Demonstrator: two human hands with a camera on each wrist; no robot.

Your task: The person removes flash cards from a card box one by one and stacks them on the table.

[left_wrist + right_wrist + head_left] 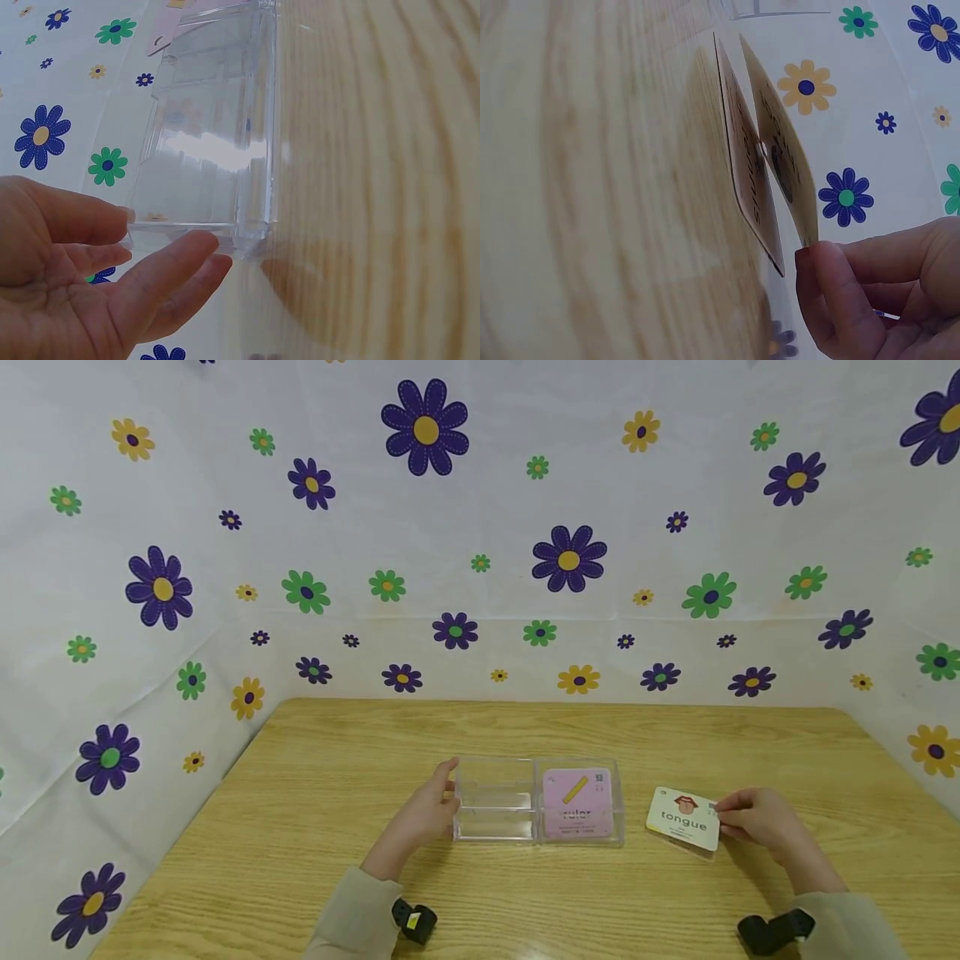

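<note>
My right fingers [836, 281] pinch the tongue card [682, 821] by its edge, leaving its face readable, over the tabletop [360, 752] right of the clear box [495, 828], whose left end my loosely extended left fingers [159, 276] touch (probably just to steady it).

From the transparent box [536, 802], bare table [540, 897] is running toward 12 and 6 o'clock; the left hand [424, 807] is blocking 9 o'clock, the tongue card [681, 820] is obstructing 3 o'clock.
</note>
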